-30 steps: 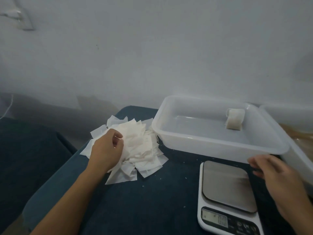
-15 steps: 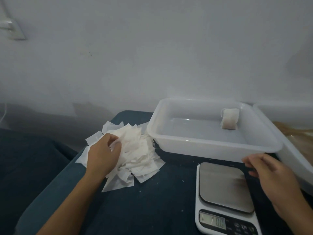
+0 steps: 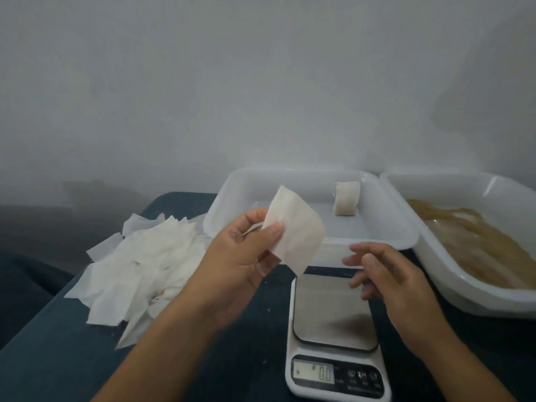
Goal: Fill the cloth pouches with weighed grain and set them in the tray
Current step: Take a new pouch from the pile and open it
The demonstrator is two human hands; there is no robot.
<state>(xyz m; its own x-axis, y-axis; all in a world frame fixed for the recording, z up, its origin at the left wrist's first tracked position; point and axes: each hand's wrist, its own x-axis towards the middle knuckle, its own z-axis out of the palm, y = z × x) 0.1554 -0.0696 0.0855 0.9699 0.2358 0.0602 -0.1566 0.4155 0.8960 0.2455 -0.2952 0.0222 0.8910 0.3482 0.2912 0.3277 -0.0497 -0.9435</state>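
My left hand (image 3: 239, 256) pinches one empty white cloth pouch (image 3: 294, 232) by its edge, holding it up in front of the white tray (image 3: 400, 224). One filled pouch (image 3: 346, 198) stands in that tray near its back wall. My right hand (image 3: 385, 274) hovers over the scale (image 3: 333, 338) with fingers loosely spread toward the pouch, holding nothing. The scale's steel plate is bare and its display reads 0.0. A heap of empty pouches (image 3: 139, 265) lies at the left. Brown grain (image 3: 470, 242) fills a second white tray (image 3: 493, 303) at the right.
Everything sits on a dark blue table (image 3: 232, 358) whose left edge runs diagonally past the pouch heap. A plain white wall rises behind the trays. A few stray grains dot the cloth near the scale.
My left hand lifted one pouch off the heap and carried it right, up in front of the tray. My right hand moved left from the tray's corner to above the scale.
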